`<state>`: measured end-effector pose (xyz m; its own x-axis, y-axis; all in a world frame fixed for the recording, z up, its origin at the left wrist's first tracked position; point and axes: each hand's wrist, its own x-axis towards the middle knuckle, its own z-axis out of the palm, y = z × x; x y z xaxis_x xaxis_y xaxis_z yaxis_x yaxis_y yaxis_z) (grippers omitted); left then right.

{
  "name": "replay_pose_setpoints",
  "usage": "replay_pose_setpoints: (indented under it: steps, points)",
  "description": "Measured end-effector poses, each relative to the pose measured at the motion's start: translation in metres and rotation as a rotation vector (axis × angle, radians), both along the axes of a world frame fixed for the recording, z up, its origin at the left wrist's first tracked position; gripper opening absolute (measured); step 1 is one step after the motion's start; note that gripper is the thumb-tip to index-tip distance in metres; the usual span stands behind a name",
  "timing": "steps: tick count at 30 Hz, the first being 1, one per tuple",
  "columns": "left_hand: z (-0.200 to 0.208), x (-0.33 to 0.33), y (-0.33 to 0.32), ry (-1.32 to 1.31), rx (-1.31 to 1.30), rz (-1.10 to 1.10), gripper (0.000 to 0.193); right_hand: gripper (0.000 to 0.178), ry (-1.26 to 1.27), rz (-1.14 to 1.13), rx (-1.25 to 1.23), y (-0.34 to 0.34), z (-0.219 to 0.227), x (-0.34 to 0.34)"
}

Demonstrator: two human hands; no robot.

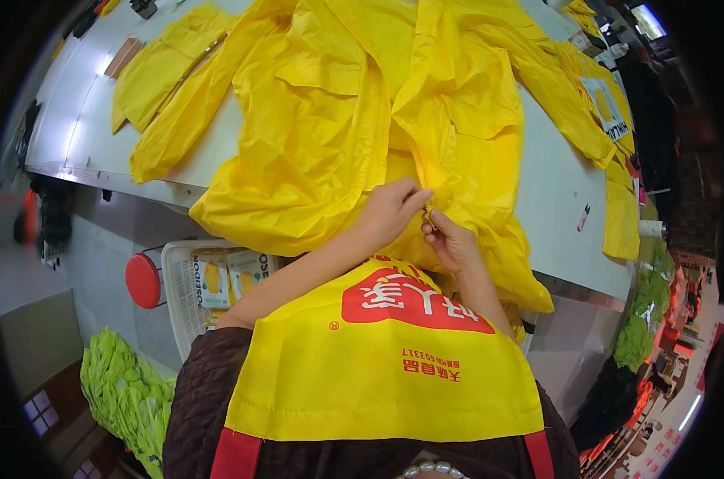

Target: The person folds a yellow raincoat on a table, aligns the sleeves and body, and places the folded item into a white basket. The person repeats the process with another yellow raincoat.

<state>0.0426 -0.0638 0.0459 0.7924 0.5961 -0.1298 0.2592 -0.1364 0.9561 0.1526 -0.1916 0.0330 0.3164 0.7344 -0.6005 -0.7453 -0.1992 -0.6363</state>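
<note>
A large yellow rain jacket [306, 144] lies spread over the table with its front open, and its hem hangs over the near edge toward me. At the lower front edge of the jacket, my left hand [392, 209] is closed, its fingers pinching the yellow cloth. Just right of it, my right hand [451, 238] is closed too, thumb and finger pressed on a small dark-gold piece [427, 215]. Whether that piece is part of the jacket's zipper or a separate tool, I cannot tell. The two hands almost touch.
The white table [565, 176] carries folded yellow garments [166, 60] at far left and a small pink-handled tool [583, 217] at right. Below the edge stand a white basket [175, 299] with packaged garments and a red stool [143, 281]. Lime-green cloth [122, 395] lies heaped lower left.
</note>
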Motion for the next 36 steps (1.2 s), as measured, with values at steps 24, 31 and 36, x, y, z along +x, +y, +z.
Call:
replay_pose_setpoints:
  steps: [24, 31, 36]
  points:
    - [-0.037, -0.076, 0.032, 0.000, 0.967, 0.193, 0.015, 0.022, 0.015, 0.122, -0.002, 0.096, -0.036, -0.051]
    - [-0.024, -0.073, 0.022, -0.069, 0.950, 0.187, 0.018, 0.021, -0.105, 0.244, -0.062, 0.101, -0.044, -0.041]
    - [-0.016, -0.106, -0.006, 0.022, -0.635, 0.069, 0.024, 0.020, -0.095, 0.030, 0.086, 0.106, -0.006, -0.043]
